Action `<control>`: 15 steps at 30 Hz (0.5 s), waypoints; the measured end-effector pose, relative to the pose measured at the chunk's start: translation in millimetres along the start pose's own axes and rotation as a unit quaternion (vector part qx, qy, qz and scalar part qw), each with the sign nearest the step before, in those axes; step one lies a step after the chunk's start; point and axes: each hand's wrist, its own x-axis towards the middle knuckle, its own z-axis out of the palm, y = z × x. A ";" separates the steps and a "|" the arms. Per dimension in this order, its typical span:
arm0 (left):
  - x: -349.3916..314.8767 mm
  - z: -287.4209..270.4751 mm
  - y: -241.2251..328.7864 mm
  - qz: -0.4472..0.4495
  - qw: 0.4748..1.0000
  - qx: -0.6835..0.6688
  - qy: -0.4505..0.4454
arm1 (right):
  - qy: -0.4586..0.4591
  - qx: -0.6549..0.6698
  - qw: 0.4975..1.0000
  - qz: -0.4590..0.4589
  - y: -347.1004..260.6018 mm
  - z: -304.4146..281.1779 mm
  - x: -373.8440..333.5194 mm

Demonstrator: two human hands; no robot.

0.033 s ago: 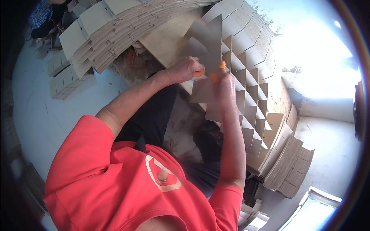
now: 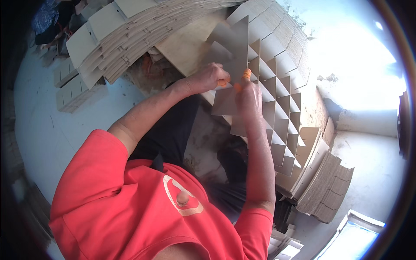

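Note:
My left hand [image 2: 211,78] and my right hand [image 2: 248,96] meet in front of me, both pinching one grey slotted cardboard strip [image 2: 234,43] that stands upright. Orange covers sit on some fingertips of both hands. The strip stands at the near end of a cardboard lattice [image 2: 279,108] of crossed strips forming several square cells, which runs away to the right of my hands. My forearms reach out from a red shirt.
A long fanned stack of slotted cardboard strips [image 2: 125,30] lies at the top left. Smaller bundles [image 2: 73,93] rest on the pale floor [image 2: 52,130]. More flat cardboard stacks [image 2: 325,190] lie at the lower right, and bright light washes out the upper right.

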 end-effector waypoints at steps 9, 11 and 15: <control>3.9 -3.3 7.3 0.006 0.999 0.007 -0.032 | -0.096 -0.065 0.993 0.007 -13.9 2.9 0.8; 4.2 -3.0 6.6 0.007 0.999 0.016 -0.035 | -0.122 -0.066 0.990 0.014 -8.4 0.9 3.9; 3.7 -4.9 12.4 0.070 0.994 0.079 0.025 | 0.088 0.083 0.992 0.026 41.4 -11.1 -0.1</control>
